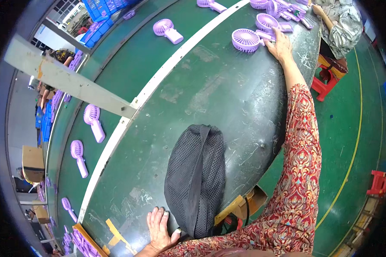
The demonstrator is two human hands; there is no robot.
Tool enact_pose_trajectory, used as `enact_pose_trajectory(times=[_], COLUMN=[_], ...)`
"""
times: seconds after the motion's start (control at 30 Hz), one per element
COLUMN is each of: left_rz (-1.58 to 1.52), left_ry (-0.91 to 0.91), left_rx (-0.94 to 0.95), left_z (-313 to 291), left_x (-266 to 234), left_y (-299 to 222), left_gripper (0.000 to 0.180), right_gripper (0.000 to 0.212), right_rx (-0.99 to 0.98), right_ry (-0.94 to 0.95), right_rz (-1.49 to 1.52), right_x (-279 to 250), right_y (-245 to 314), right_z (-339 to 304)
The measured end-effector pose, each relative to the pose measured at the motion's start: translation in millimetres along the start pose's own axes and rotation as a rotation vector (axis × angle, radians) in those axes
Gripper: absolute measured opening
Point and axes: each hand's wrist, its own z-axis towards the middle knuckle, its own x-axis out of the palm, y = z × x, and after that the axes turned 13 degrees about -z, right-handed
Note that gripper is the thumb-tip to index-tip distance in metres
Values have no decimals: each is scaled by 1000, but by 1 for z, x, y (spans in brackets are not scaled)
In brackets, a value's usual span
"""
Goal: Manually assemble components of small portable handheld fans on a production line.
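Observation:
My right arm, in a red patterned sleeve, stretches to the far right of the work table (193,98). There my right hand (280,46) has its fingers closed round the handle of a purple handheld fan (245,40), whose round grille points up. A second purple fan (266,22) lies just behind it, close to my fingertips. At the near edge, my left hand (159,230) rests flat on the table with fingers stretched out and nothing in it. Beside its thumb a black mesh bag (197,180) lies on the table, its contents hidden.
More purple fans crowd the table's far end (283,8), near another person's arm (326,19). Left of a white rail (158,77), a green conveyor belt (128,64) carries several spaced fans. A metal post (73,79) crosses there. Red stools (324,81) stand right.

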Motion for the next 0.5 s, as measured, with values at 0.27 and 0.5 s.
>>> enact_pose_trajectory(times=[0.27, 0.5], left_rz=[-76, -118], left_ry=[-30, -92], left_rx=[24, 65], left_z=[12, 5], left_x=[-5, -4], left_y=[-14, -13], left_gripper=[69, 66], right_gripper=[40, 41], right_rx=[87, -244], right_ry=[62, 491], right_rz=[63, 278], right_x=[-31, -109], right_y=[40, 156], right_z=[-30, -76])
